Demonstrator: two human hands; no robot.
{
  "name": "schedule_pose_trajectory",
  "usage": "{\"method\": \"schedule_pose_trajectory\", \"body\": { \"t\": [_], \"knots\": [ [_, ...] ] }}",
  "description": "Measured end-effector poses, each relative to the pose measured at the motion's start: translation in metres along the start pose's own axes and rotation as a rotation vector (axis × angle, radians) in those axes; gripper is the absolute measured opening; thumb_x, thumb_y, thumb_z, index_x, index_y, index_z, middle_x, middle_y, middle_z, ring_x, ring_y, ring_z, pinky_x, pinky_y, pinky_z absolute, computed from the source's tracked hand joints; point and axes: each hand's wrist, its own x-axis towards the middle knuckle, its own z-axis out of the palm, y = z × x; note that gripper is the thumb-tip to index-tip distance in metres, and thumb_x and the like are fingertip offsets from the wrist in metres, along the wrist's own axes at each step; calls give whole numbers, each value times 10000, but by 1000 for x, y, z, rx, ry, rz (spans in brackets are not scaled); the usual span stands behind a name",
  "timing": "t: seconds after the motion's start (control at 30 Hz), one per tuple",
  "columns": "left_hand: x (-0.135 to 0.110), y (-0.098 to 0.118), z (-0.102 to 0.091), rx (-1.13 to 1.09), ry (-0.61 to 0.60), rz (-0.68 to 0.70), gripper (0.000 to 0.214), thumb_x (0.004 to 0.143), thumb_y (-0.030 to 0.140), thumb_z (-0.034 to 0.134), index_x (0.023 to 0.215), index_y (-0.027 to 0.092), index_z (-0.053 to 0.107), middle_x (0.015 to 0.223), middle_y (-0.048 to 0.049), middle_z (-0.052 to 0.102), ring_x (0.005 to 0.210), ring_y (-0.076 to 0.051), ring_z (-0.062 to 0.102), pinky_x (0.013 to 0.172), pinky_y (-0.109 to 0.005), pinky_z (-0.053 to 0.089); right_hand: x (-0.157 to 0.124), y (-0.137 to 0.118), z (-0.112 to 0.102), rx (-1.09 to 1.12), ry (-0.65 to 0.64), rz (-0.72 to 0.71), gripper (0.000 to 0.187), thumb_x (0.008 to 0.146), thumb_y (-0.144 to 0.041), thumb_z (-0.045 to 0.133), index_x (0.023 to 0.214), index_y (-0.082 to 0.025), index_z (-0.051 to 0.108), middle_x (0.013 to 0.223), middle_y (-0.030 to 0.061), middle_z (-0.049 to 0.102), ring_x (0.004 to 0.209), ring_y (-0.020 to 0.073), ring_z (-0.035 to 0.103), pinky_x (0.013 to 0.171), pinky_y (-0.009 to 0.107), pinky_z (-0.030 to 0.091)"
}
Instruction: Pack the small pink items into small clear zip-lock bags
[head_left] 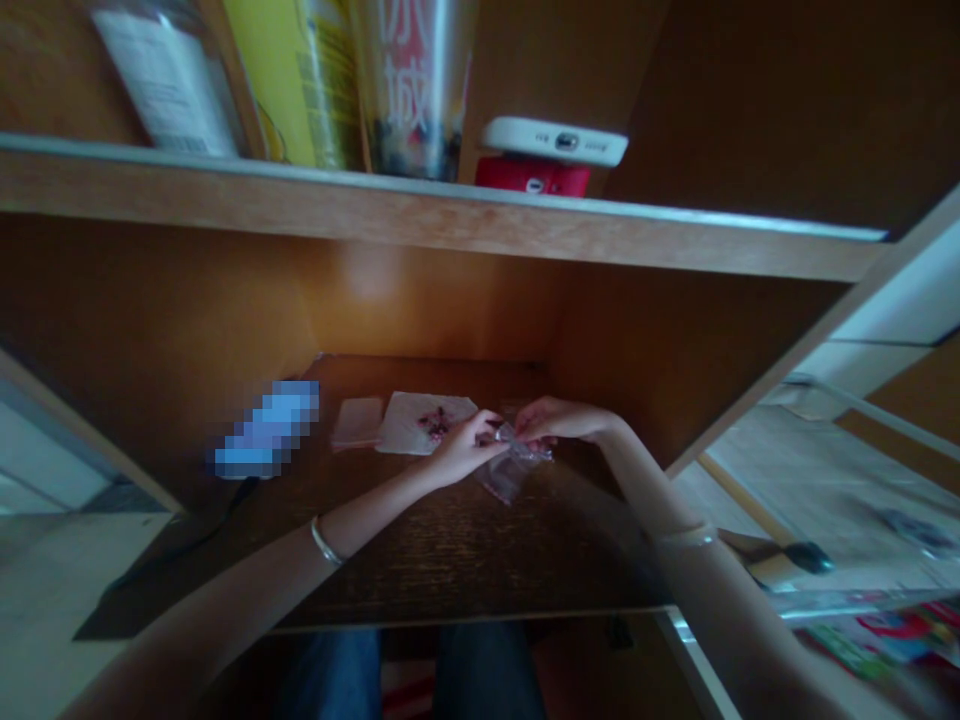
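Both hands meet over a small clear plastic bag (pixel 507 478) at the middle of the wooden desk. My left hand (pixel 469 448) pinches the bag's edge from the left. From the right, my right hand (pixel 559 420) has its fingers closed on the same bag. Blur hides what, if anything, is inside it. Left of the hands lies a white sheet (pixel 401 420) with a cluster of small dark reddish pieces (pixel 436 422) on it. Beside that sheet sits a stack of small pale squares (pixel 358 422).
A lit phone (pixel 266 430) with a cable stands at the left wall. Above runs a shelf (pixel 420 205) holding a bottle (pixel 169 80), a yellow package (pixel 296 85), a clear cup (pixel 414 90), a white device (pixel 555 141) and a red box (pixel 532 177). Side walls enclose the desk (pixel 450 550).
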Motion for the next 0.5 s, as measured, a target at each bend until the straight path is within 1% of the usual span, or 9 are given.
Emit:
{"method": "schedule_pose_trajectory", "body": {
  "t": [0.07, 0.13, 0.2, 0.23, 0.3, 0.33, 0.37, 0.43, 0.5],
  "knots": [
    [-1, 6, -15, -40, 45, -17, 300, 812, 178, 618, 1093, 155, 515, 928, -67, 680, 860, -171, 656, 792, -325, 509, 4, -14, 6, 115, -42, -74, 164, 741, -304, 636, 742, -141, 624, 589, -22, 603, 513, 60, 537, 463, 162, 354],
    [-1, 11, -31, -36, 113, -11, 275, 801, 169, 616, 1062, 160, 528, 891, -46, 674, 842, -166, 650, 783, -317, 507, 11, -25, 12, 208, -63, -107, 178, 751, -316, 635, 753, -140, 611, 621, -18, 609, 518, 59, 556, 434, 152, 351],
    [0, 12, -47, -65, 148, -19, 291, 793, 168, 612, 1071, 169, 528, 971, -55, 665, 859, -161, 645, 762, -304, 511, 20, -32, 18, 239, -93, -114, 178, 758, -315, 627, 775, -139, 613, 653, -8, 626, 498, 60, 564, 396, 151, 340],
    [0, 11, -54, -71, 163, -28, 304, 792, 173, 611, 1083, 171, 523, 975, -55, 662, 844, -158, 645, 745, -298, 512, 25, -36, 22, 235, -106, -121, 174, 760, -309, 623, 792, -137, 620, 661, -3, 633, 485, 60, 564, 384, 152, 336],
    [-1, 6, -64, -52, 180, -25, 319, 787, 169, 608, 1093, 170, 517, 882, -35, 661, 777, -151, 643, 706, -292, 513, 33, -41, 28, 232, -109, -163, 162, 751, -282, 629, 820, -135, 634, 649, -6, 634, 470, 60, 560, 382, 154, 344],
    [-2, 3, -67, -22, 208, -2, 318, 783, 162, 606, 1089, 170, 519, 845, -26, 656, 756, -149, 638, 700, -292, 512, 37, -42, 31, 247, -98, -193, 159, 745, -276, 635, 820, -135, 638, 637, -9, 629, 463, 58, 552, 384, 157, 347],
    [-4, 0, -69, 21, 263, 36, 313, 776, 155, 611, 1077, 173, 526, 842, -25, 653, 764, -152, 635, 712, -298, 512, 41, -44, 34, 274, -77, -225, 157, 741, -275, 643, 815, -138, 639, 631, -13, 624, 460, 57, 543, 385, 160, 348],
    [-10, -3, -70, 136, 444, 128, 283, 770, 158, 626, 1041, 181, 545, 917, -43, 648, 849, -167, 628, 782, -326, 506, 49, -45, 41, 354, 9, -283, 166, 744, -300, 655, 812, -150, 636, 626, -21, 614, 454, 53, 521, 384, 164, 335],
    [-16, -3, -68, 253, 612, 198, 245, 789, 193, 634, 1022, 187, 560, 1001, -61, 640, 946, -184, 611, 865, -360, 486, 59, -43, 48, 418, 166, -336, 191, 753, -341, 660, 819, -164, 632, 611, -25, 601, 457, 59, 508, 391, 173, 325]
  ]
}}
